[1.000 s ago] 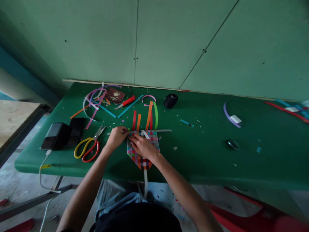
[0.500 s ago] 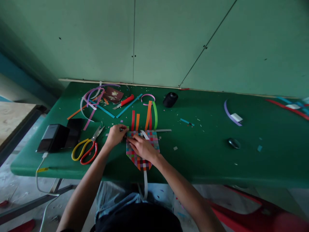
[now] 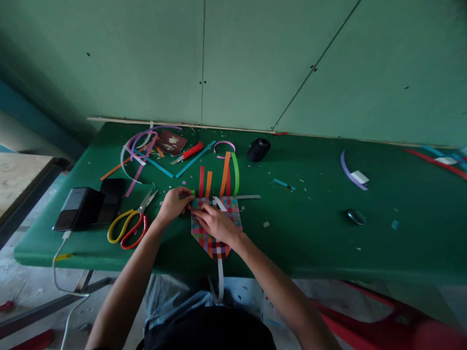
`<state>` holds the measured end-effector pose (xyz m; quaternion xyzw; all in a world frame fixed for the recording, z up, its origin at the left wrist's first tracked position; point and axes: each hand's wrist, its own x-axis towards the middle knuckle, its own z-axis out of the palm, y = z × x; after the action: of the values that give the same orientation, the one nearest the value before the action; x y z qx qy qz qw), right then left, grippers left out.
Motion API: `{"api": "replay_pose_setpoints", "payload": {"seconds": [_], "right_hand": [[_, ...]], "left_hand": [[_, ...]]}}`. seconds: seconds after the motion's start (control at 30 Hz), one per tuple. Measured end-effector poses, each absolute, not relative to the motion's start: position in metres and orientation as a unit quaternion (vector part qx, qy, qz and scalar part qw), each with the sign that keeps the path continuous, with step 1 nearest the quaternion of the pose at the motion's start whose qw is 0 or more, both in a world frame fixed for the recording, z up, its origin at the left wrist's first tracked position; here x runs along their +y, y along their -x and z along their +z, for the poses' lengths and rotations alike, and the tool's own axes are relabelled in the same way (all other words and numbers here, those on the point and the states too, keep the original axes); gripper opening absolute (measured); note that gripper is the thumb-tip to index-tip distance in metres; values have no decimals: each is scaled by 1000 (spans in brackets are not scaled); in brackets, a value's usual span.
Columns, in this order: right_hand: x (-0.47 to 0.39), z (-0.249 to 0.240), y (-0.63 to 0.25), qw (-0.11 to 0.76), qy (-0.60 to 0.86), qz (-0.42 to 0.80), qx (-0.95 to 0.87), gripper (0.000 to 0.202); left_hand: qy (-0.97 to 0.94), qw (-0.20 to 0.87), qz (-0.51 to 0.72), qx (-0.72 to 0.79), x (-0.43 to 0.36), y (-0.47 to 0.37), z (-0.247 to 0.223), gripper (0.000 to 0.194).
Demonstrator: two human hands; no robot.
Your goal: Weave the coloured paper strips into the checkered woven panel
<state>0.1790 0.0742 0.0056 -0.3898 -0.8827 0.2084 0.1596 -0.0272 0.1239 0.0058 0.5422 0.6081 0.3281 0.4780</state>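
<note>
A multicoloured checked piece woven from paper strips [image 3: 235, 218] lies near the table's front edge, its lower end tapering to a point. My left hand [image 3: 175, 201] is closed in a pinch at its upper left corner, where a small green strip end [image 3: 193, 193] shows. Across the weave rests my right hand [image 3: 217, 223], fingers drawn together and gripping at the left edge; the fingertips are partly hidden. Orange strips [image 3: 225, 172], red strips [image 3: 201, 181] and a green strip [image 3: 235, 172] stick out from the top edge. A white strip [image 3: 220, 279] hangs from the lower point over the table edge.
Scissors [image 3: 140, 214] with yellow and red handles lie left of my hands. Beyond them are a black power bank [image 3: 78, 209] with a cable, a red cutter knife [image 3: 191, 151] and loose strips [image 3: 140, 150]. A black thread spool [image 3: 259, 149] stands at the back; a dark oval object [image 3: 355, 217] lies right.
Both hands keep nearly the same places, with only a tiny shift of the fingers at the upper left corner. The view has tilted slightly.
</note>
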Motion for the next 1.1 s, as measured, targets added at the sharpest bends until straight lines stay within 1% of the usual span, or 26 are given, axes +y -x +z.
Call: {"api": "replay_pose_setpoints", "payload": {"seconds": [0.23,0.4,0.57,0.7,0.9,1.1], "right_hand": [[76,3,-178,169,407,254,-861,37],[78,1,-181,188,414,303,-837,31],[79,-1,-183,221,420,332,-815,21],[80,-2,-183,224,429,329,-811,17],[81,-4,-179,223,440,293,-819,17],[87,-5,-168,230,447,253,-827,24]], "left_hand": [[-542,463,349,609,125,26,4,16],[-520,468,403,590,125,26,2,28],[-538,485,383,574,125,29,3,25],[-559,487,357,568,126,32,7,37],[-574,466,329,587,127,33,7,36],[-582,459,324,588,126,34,7,39]]}}
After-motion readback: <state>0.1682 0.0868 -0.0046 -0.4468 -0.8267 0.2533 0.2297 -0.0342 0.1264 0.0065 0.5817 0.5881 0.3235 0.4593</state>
